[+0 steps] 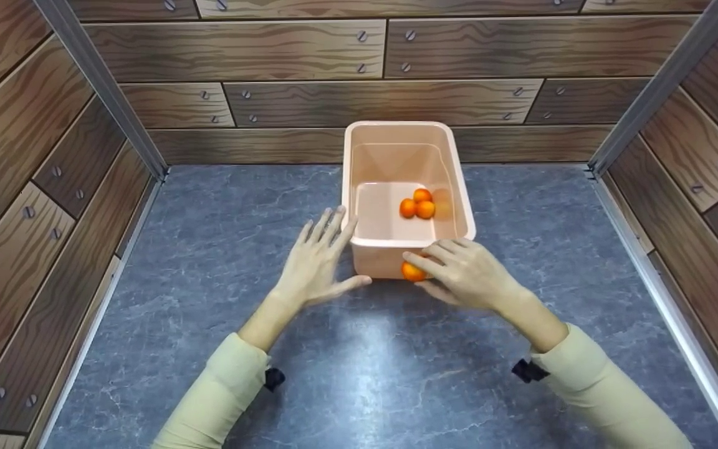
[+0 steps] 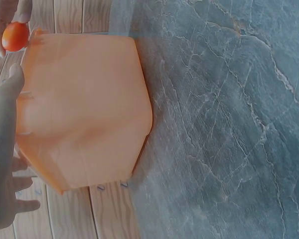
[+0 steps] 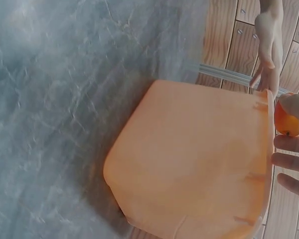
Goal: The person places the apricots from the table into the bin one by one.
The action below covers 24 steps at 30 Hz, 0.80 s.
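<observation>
A peach-coloured plastic bin stands upright on the grey floor, its mouth upward. Three small tangerines lie together on its bottom, right of the middle. My right hand grips another tangerine between thumb and fingers at the bin's near right rim. The right wrist view shows this tangerine just beyond the rim, partly covered by the thumb. My left hand has its fingers spread by the near left corner. Whether its fingertips touch the rim I cannot tell.
Wood-patterned walls stand behind and on both sides, with metal strips along the corners and lower edges. The bin's far end is close to the back wall. Marbled grey floor surrounds the bin.
</observation>
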Each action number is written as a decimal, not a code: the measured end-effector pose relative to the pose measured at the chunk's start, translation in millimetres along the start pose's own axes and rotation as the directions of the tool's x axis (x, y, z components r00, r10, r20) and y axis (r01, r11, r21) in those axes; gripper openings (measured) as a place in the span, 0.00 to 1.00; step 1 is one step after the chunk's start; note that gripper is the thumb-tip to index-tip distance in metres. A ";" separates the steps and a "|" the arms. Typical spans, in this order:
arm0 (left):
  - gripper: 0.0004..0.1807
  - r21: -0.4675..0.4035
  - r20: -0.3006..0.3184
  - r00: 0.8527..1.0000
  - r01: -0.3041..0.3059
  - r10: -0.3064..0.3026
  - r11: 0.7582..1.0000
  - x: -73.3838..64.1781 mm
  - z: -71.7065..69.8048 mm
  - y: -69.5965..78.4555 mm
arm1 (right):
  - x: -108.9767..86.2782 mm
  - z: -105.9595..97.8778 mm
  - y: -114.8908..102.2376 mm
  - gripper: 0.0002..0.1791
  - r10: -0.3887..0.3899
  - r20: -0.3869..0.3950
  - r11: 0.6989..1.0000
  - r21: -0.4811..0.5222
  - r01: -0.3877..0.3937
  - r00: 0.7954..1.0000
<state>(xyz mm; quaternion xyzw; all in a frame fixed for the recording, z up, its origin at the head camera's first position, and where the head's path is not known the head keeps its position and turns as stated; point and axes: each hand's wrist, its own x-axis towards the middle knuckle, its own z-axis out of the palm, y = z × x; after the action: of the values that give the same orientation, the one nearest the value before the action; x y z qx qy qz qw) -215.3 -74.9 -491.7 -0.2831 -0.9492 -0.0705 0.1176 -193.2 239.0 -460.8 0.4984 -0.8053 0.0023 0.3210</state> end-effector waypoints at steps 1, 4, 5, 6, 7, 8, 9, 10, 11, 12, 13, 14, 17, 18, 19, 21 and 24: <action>0.63 0.001 0.001 1.000 0.000 0.000 1.000 0.1 0.0 0.1 | 1.0 -1.2 2.1 0.30 -0.001 0.000 1.000 -0.007 0.001 1.000; 0.63 0.004 -0.001 1.000 -0.002 0.002 1.000 0.1 -0.2 0.1 | 4.2 -5.2 8.2 0.29 -0.010 0.000 1.000 -0.027 0.010 1.000; 0.63 0.005 -0.002 1.000 -0.003 0.003 1.000 0.0 -0.4 0.1 | 5.4 -6.6 10.1 0.29 -0.012 -0.001 0.999 -0.033 0.012 1.000; 0.63 0.004 -0.004 1.000 -0.005 0.005 1.000 0.0 -0.6 0.2 | 6.4 -7.8 12.2 0.28 -0.014 -0.004 0.999 -0.037 0.014 1.000; 0.62 0.005 -0.005 1.000 -0.006 0.006 1.000 0.0 -0.8 0.2 | 7.4 -9.1 14.1 0.27 -0.014 -0.002 0.999 -0.044 0.014 1.000; 0.62 0.006 -0.005 1.000 -0.006 0.006 1.000 0.0 -1.1 0.2 | 8.3 -10.2 16.0 0.27 -0.015 -0.001 0.999 -0.050 0.015 1.000; 0.62 0.007 -0.005 1.000 -0.006 0.006 1.000 0.0 -1.3 0.2 | 9.2 -11.2 17.8 0.26 -0.016 0.000 0.998 -0.053 0.016 1.000; 0.62 0.009 -0.003 1.000 -0.006 0.006 1.000 -0.1 -1.4 0.2 | 10.0 -12.0 19.6 0.26 -0.015 0.001 0.998 -0.054 0.015 1.000; 0.62 0.010 -0.002 1.000 -0.006 0.006 1.000 -0.1 -1.6 0.3 | 10.5 -12.5 21.6 0.25 -0.016 0.003 0.998 -0.056 0.016 1.000; 0.63 0.010 -0.001 1.000 -0.007 0.007 1.000 0.1 -1.7 0.3 | 11.1 -13.2 23.6 0.25 -0.013 0.009 0.998 -0.057 0.014 1.000; 0.63 0.011 0.000 1.000 -0.006 0.006 1.000 0.1 -1.7 0.3 | 11.8 -13.8 25.8 0.25 -0.012 0.014 0.998 -0.057 0.013 1.000; 0.63 0.011 0.000 1.000 -0.005 0.005 1.000 0.2 -1.6 0.2 | 12.5 -14.1 28.5 0.26 -0.009 0.016 0.998 -0.057 0.010 1.000; 0.63 0.011 -0.001 1.000 -0.005 0.005 1.000 0.6 -1.5 0.0 | 14.2 -13.4 38.5 0.26 0.008 0.017 0.999 -0.050 -0.007 1.000; 0.63 0.012 -0.001 1.000 -0.004 0.004 1.000 0.8 -1.3 -0.1 | 14.8 -12.9 42.2 0.26 0.018 0.018 0.999 -0.051 -0.017 1.000; 0.63 0.011 -0.001 1.000 -0.004 0.004 1.000 0.8 -1.3 -0.2 | 15.2 -12.0 46.0 0.25 0.025 0.018 0.998 -0.050 -0.024 1.000; 0.63 0.007 -0.001 1.000 -0.005 0.005 1.000 0.8 -1.2 -0.1 | 15.7 -10.6 53.2 0.24 0.038 0.020 0.998 -0.044 -0.037 0.999; 0.63 0.005 0.000 1.000 -0.006 0.006 1.000 0.8 -1.4 0.1 | 15.8 -8.4 61.8 0.24 0.048 0.040 0.998 -0.049 -0.046 0.998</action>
<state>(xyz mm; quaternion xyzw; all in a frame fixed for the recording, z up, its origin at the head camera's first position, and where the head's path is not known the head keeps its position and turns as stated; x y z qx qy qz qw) -215.6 -74.7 -490.2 -0.2856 -0.9486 -0.0679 0.1186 -243.2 260.1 -426.4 0.4714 -0.8231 -0.0196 0.3160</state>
